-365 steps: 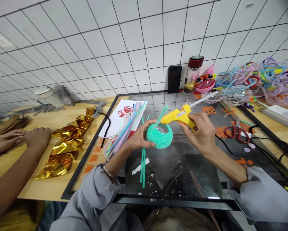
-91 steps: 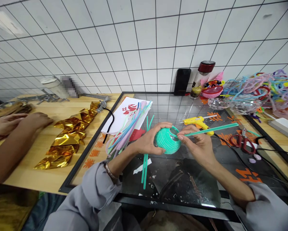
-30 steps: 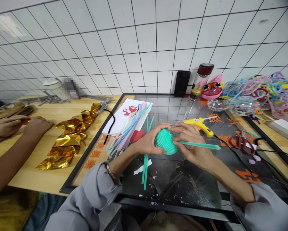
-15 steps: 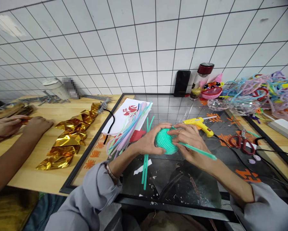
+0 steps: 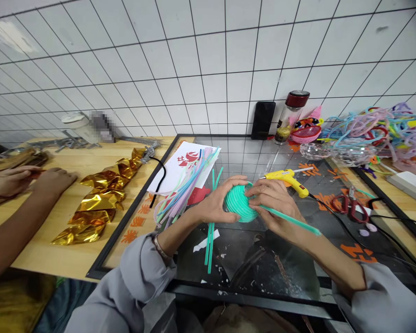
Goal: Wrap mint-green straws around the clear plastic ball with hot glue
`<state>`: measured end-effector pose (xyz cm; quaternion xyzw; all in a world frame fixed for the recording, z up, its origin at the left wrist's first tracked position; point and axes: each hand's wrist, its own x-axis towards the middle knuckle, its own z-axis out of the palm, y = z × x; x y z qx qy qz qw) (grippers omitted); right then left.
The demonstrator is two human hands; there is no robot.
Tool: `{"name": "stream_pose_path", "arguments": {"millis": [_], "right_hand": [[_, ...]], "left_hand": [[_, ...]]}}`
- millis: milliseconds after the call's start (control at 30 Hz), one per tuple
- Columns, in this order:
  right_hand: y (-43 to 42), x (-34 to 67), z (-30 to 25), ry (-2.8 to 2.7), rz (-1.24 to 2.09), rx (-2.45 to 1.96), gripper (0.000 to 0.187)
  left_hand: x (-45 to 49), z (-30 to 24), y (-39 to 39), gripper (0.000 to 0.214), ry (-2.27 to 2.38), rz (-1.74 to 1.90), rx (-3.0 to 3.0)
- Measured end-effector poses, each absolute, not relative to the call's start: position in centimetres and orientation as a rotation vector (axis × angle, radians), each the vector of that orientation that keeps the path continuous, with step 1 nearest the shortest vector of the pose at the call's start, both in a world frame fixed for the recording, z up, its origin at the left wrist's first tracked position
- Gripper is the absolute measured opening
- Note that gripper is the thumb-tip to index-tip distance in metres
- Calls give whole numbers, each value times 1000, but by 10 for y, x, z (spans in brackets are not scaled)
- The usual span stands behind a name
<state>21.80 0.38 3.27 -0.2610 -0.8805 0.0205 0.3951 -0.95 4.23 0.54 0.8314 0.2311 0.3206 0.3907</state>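
My left hand (image 5: 215, 202) curls around the left side of a turquoise ball (image 5: 238, 204), wrapped in rows of fuzzy pipe cleaner. On the ball's right side, the fingers of my right hand (image 5: 276, 203) pinch a turquoise pipe cleaner (image 5: 293, 219) against it; its loose end sticks out to the right, past my wrist. Two loose turquoise pipe cleaners (image 5: 209, 249) lie on the dark glass below my left hand. Behind my right hand rests a yellow glue gun (image 5: 289, 179), its nozzle pointing left. My right fingertips partly hide the ball's far side.
A bundle of pastel pipe cleaners (image 5: 185, 190) lies across white paper (image 5: 169, 173). Red-handled scissors (image 5: 350, 206) and black cords are at right. A phone (image 5: 263, 120) and a bottle (image 5: 288, 118) stand at the wall. At left are gold foil (image 5: 100, 203) and another person's hands (image 5: 53, 180).
The free end of the pipe cleaner has shifted slightly right and down. My right fingers have moved a little on the ball; my left hand stays nearly still.
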Motion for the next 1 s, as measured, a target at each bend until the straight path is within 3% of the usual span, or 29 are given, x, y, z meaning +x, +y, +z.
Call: {"name": "stream_pose_path", "arguments": {"millis": [700, 1000], "right_hand": [[5, 221, 32, -2182, 169, -684, 10], [5, 221, 33, -2158, 151, -670, 9]], "left_hand": [[-10, 8, 35, 93, 644, 906, 2402], [-8, 8, 32, 77, 552, 1039, 2469]]}}
